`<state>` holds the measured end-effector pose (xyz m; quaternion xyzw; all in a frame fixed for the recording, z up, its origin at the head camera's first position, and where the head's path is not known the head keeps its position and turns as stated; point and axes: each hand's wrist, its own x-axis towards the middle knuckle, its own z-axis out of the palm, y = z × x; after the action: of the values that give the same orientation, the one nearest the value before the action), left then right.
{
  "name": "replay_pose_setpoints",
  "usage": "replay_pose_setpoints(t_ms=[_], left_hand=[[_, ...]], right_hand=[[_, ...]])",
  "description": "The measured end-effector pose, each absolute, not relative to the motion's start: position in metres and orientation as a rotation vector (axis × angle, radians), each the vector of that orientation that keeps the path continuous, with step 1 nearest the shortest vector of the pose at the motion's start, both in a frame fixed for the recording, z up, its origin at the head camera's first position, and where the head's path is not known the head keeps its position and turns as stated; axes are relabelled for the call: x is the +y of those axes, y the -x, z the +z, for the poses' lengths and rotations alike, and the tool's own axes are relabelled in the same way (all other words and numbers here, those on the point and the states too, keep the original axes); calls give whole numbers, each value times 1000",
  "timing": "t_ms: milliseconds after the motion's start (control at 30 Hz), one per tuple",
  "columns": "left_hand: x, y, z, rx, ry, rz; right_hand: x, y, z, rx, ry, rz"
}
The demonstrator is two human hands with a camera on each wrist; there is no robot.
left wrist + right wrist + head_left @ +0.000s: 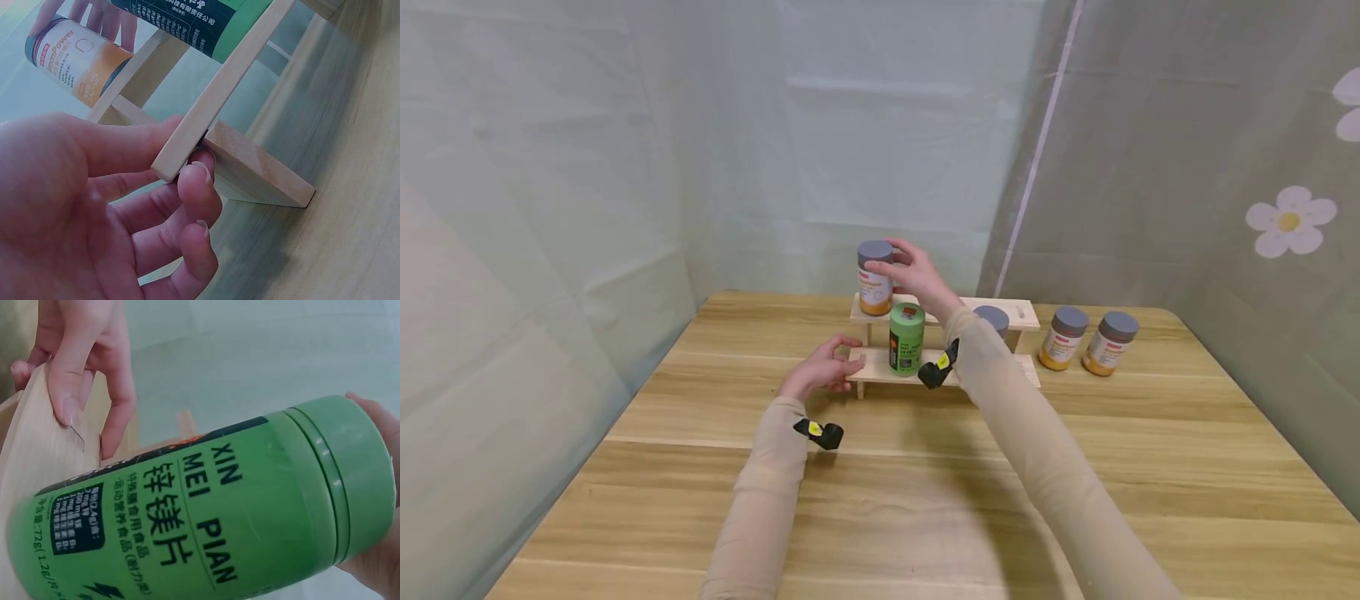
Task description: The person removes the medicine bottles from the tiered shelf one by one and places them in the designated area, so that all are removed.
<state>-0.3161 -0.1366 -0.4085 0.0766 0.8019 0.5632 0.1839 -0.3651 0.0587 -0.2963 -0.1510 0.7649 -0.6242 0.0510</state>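
- White-and-orange cylindrical jar with a grey lid (874, 290): we see it upright at the left end of the upper board of a two-tier pale wooden rack (1030, 315).
- Right hand (921, 275): we find its thumb and fingers curled round this jar near the lid.
- Left hand (823, 367): thumb above, fingers beneath, pinching the left end of the lower board (872, 364).
- Green cylindrical jar with a green lid (907, 346): upright on that lower board, towards its left end.
- Grey round lid (992, 317): near the rack's right end, its jar mostly hidden from us by the beige right sleeve (1000, 383).
- Two more grey-lidded white-and-orange jars (1063, 337): side by side near the far right corner of the wood-grain tabletop (850, 517).
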Motion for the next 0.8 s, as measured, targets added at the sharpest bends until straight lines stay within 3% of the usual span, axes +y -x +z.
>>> replay_pose_setpoints(t_ms=[800], left_hand=[[-145,316,-408,2288,-213,1570]], right_hand=[[66,358,-274,2265,394,-2053]])
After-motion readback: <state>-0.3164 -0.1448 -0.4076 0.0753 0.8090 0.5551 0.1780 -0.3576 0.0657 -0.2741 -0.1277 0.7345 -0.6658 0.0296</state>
